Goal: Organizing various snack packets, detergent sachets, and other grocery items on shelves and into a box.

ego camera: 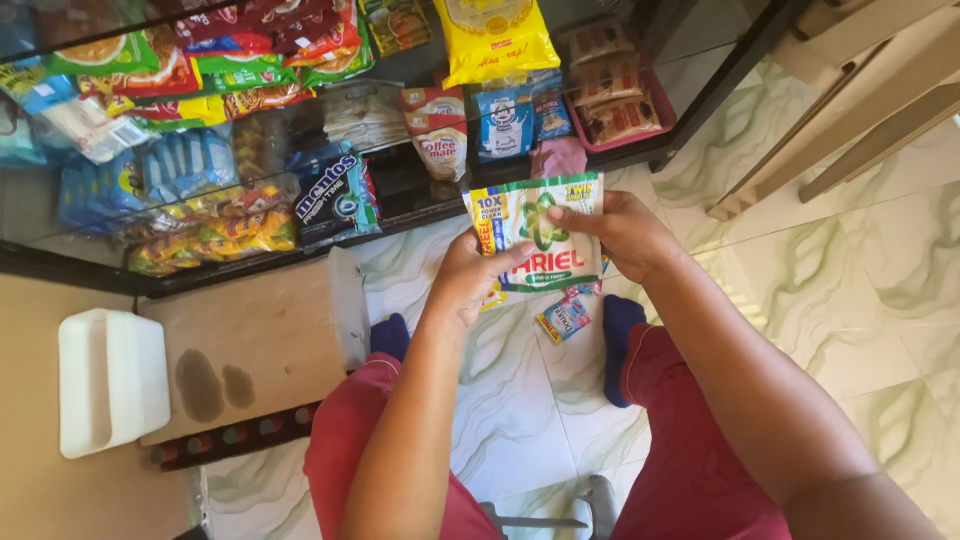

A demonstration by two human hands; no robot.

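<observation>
Above the tiled floor (880, 300), before a glass shelf (300, 255) of snacks, the left hand (470, 280) and right hand (620, 230) pinch a green sachet (545, 235) by its sides, flat, seemingly for reading.

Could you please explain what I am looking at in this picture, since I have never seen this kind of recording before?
This is one view from a camera worn on a person's head, looking down at their own two bare hands. The left hand and the right hand together hold a green and white sachet in front of a glass display case filled with snack packets. On the tiled floor by the feet lies a small packet. A white plastic container lies at the left.
</observation>
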